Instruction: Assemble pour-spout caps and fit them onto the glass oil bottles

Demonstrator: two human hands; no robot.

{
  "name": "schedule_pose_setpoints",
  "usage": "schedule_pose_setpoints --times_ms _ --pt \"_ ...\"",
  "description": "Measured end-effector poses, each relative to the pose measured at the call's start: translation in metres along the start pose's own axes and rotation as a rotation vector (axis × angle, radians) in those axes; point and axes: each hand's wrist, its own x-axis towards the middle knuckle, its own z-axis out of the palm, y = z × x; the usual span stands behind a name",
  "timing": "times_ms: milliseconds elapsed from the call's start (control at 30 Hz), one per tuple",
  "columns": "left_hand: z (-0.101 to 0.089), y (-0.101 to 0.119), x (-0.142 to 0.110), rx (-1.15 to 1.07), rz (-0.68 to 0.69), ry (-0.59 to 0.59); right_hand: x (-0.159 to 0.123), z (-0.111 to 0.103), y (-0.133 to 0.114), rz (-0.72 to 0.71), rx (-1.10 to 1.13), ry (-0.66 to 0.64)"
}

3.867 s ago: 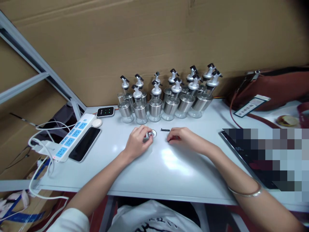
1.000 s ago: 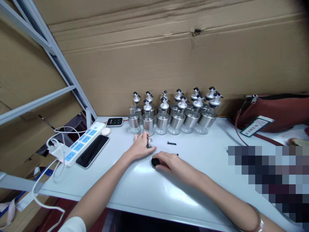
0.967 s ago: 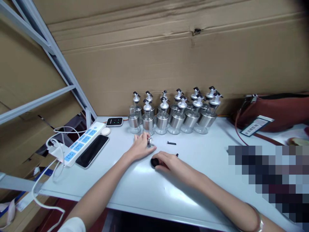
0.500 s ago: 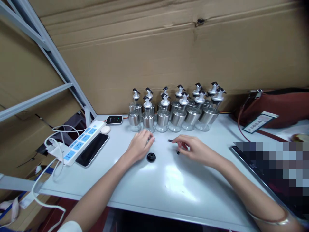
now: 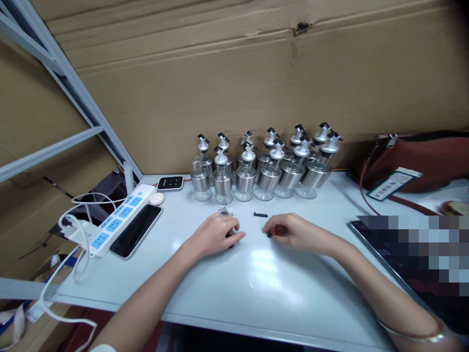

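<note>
My left hand (image 5: 215, 234) is closed over the black round cap (image 5: 230, 245), which shows only in slivers between and below its thumb and fingers. Just beyond that hand lies a small silver pourer part (image 5: 225, 210). My right hand (image 5: 289, 231) pinches a small black piece (image 5: 269, 234) at the tabletop, mostly covered by the fingertips. A thin black lever (image 5: 260, 214) lies flat between the hands, a bit farther back. Behind stand several glass bottles (image 5: 245, 182) with steel sleeves, nearly all topped by silver-and-black pourers; the front-left bottle (image 5: 200, 181) has no pourer.
A white power strip (image 5: 120, 217), a phone (image 5: 136, 231), a round white item (image 5: 157, 198) and a small black display device (image 5: 170, 183) are on the left. To the right are a brown bag (image 5: 439, 164) and a dark tablet-like screen (image 5: 381, 249). Cardboard (image 5: 227, 88) walls the back.
My left hand has moved back toward me and onto the black cap, uncovering the silver part. My right hand has left the lever and closed on the small black piece.
</note>
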Motion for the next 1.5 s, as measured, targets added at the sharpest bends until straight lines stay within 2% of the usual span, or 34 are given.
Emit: schedule_pose_setpoints --times_ms 33,133,167,200,233,267,333,433,767,867,967,1100,1200,1267,1333,1400,1500 --pt "-0.001 -0.001 0.002 -0.033 -0.007 0.126 0.0 -0.001 0.0 -0.005 0.006 0.02" --pt "-0.011 -0.006 0.018 -0.166 -0.078 0.673 0.001 -0.003 -0.002 -0.044 -0.002 0.151" --pt "-0.016 -0.008 0.026 -0.22 -0.118 0.815 0.002 -0.003 -0.002 -0.065 -0.011 0.206" --pt "-0.022 -0.01 0.036 -0.289 -0.155 0.89 0.002 -0.004 -0.002 -0.085 -0.02 0.262" --pt "-0.028 -0.013 0.046 -0.368 -0.189 0.913 0.002 -0.004 -0.002 -0.104 -0.026 0.314" --pt "-0.033 -0.016 0.056 -0.445 -0.229 0.9 0.002 -0.004 -0.003 -0.122 -0.029 0.36" --pt "-0.042 -0.021 0.072 -0.568 -0.294 0.783 0.001 -0.003 -0.004 -0.157 -0.028 0.43" --pt "-0.048 -0.027 0.085 -0.63 -0.325 0.7 -0.002 -0.001 -0.006 -0.208 -0.033 0.49" --pt "-0.031 -0.043 0.096 -0.652 -0.264 0.807 -0.004 0.003 -0.01 -0.275 -0.12 0.557" --pt "-0.032 -0.038 0.094 -0.577 -0.164 0.864 -0.005 0.002 -0.012 -0.323 -0.144 0.637" --pt "-0.046 -0.019 0.082 -0.349 -0.004 0.869 -0.007 0.003 -0.015 -0.396 -0.153 0.804" --pt "-0.063 0.02 0.063 0.097 0.279 0.725 -0.01 0.006 -0.02 -0.416 -0.024 1.003" --pt "-0.058 0.043 0.055 0.309 0.455 0.515 -0.012 0.009 -0.026 -0.453 0.208 1.018" --pt "-0.049 0.051 0.054 0.371 0.503 0.374 -0.012 0.009 -0.031 -0.447 0.303 0.974" --pt "-0.04 0.053 0.055 0.39 0.516 0.293 -0.013 0.009 -0.035 -0.378 0.29 0.918" --pt "-0.035 0.053 0.057 0.377 0.502 0.258 -0.014 0.008 -0.039 -0.301 0.221 0.885" --pt "-0.036 0.051 0.058 0.318 0.457 0.235 -0.015 0.009 -0.042 -0.26 0.111 0.915"
